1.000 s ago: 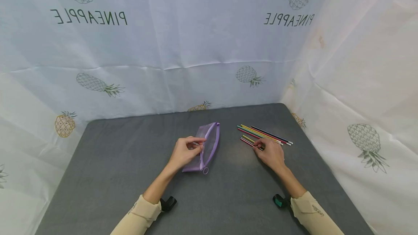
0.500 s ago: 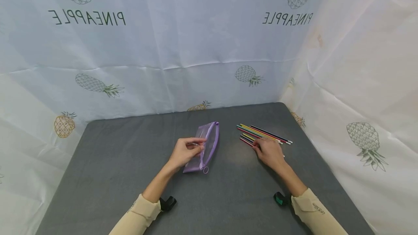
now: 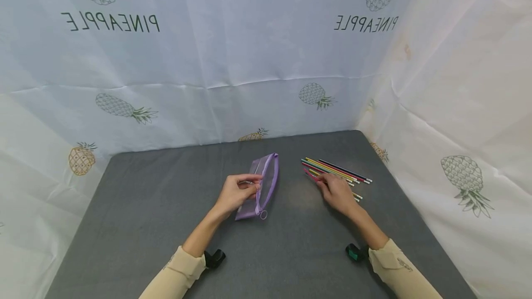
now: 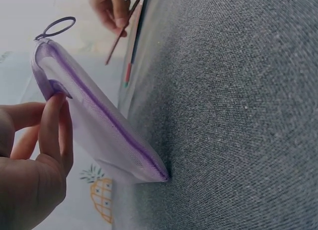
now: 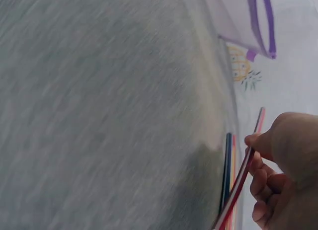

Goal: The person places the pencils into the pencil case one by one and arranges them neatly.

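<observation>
My left hand (image 3: 233, 196) pinches the near edge of a purple mesh zip pouch (image 3: 272, 182) between thumb and fingers. The pouch's mouth gapes to the right, and a ring pull (image 4: 58, 26) hangs at one end of its zip. Over on the right, my right hand (image 3: 340, 194) pinches a red striped pencil (image 5: 241, 178), which is lifted at a slant from the table in the right wrist view. Just beyond that hand lie several coloured pencils (image 3: 332, 168) with white ends. A couple of other pencils are partly hidden under the hand.
A dark grey cloth-covered table (image 3: 166, 225) spans the work area. Behind it and along the sides hangs a white curtain (image 3: 232, 50) printed with pineapples. Black wrist cameras sit by both cuffs.
The right hand has shifted slightly left and up, and a red pencil has risen from the near group into its pinch. The left hand has kept its hold; the pouch has shifted slightly.
</observation>
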Available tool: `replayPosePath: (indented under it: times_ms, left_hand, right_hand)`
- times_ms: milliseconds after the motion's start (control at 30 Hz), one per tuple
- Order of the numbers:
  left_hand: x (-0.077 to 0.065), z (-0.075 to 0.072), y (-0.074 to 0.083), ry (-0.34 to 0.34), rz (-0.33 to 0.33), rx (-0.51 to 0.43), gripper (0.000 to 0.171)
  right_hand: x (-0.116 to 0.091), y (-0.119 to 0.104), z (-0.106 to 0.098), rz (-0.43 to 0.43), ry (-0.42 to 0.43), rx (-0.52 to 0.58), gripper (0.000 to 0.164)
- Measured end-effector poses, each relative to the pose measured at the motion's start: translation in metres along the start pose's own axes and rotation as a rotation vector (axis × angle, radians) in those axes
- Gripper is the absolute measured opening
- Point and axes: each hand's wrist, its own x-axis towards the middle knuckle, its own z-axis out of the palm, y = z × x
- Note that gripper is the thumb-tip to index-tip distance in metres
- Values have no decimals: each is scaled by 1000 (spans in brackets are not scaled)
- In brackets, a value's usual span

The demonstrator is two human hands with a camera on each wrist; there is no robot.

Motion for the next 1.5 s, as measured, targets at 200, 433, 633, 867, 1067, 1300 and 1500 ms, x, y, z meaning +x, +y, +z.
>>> replayPosePath:
  times_ms: [200,433,633,867,1067,1300,1500]
  left_hand:
    - [1,1,0,-2,-29,-8,34]
    - [2,3,0,-10,-30,-22,35]
    - [1,3,3,-13,-27,-23,35]
    - [2,2,5,-10,-30,-26,35]
    - [2,3,6,-5,-32,-23,35]
    - [2,3,5,-6,-26,-15,35]
    - [3,6,5,-4,-18,2,34]
  right_hand:
    - [9,-4,5,62,3,288,15]
    - [21,-26,-3,228,-111,405,26]
    - [33,-38,-4,258,-64,499,26]
    - [47,-52,-5,286,-23,608,31]
    - [60,-70,-5,325,0,661,32]
    - [77,-93,1,406,61,797,32]
    - [95,-111,6,468,138,894,29]
